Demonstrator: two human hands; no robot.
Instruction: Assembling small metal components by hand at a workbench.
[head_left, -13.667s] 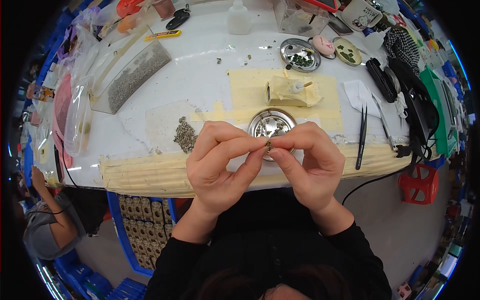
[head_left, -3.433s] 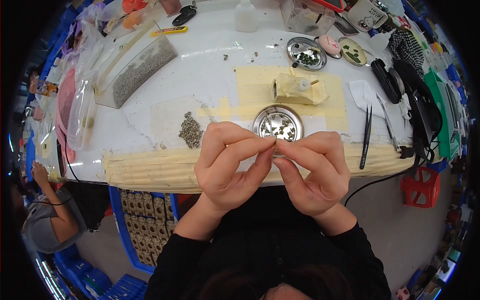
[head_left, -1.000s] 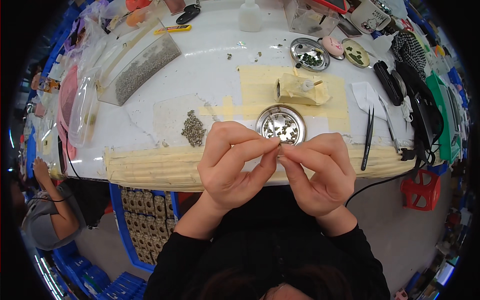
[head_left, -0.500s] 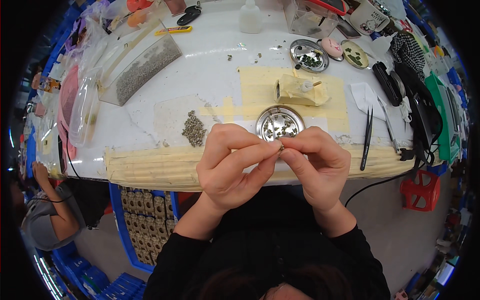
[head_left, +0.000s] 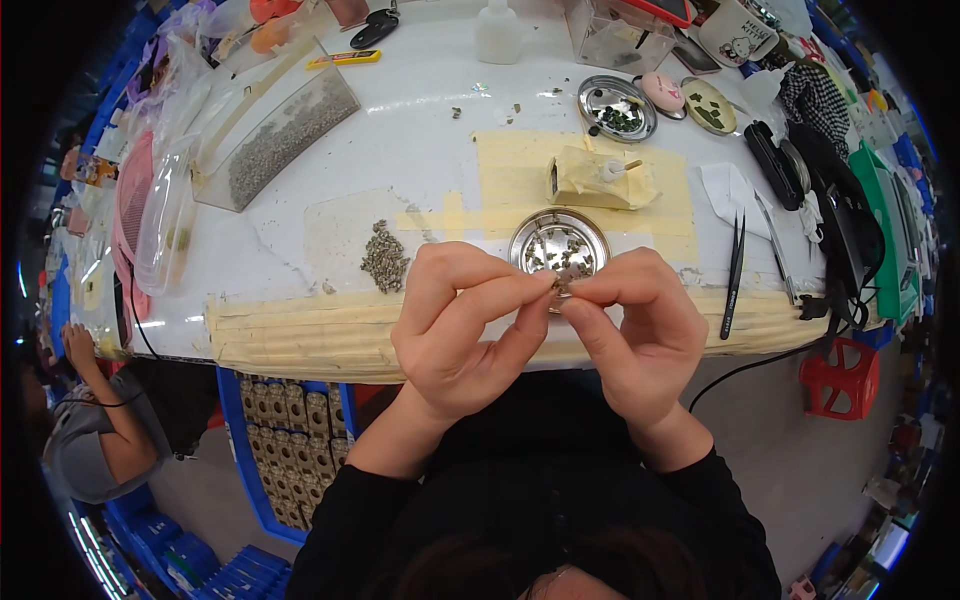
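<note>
My left hand and my right hand meet over the front edge of the table, thumb and forefinger pinched on each. A tiny brownish piece shows between the fingertips, too small to make out, and which hand grips it is unclear. Just behind the fingertips stands a round shiny metal dish with many small metallic bits scattered in it; my fingers cover its near rim. To the left of my left hand lies a loose heap of small grey-brown parts on a clear sheet.
A taped block with a white nozzle sits behind the dish. Black tweezers lie at the right. A clear bin of grey granules stands far left. Below the table is a blue crate of metal parts; a co-worker's arm shows at left.
My fingertips have drawn slightly apart, the right hand shifting a little to the right. Both hands stay pinched.
</note>
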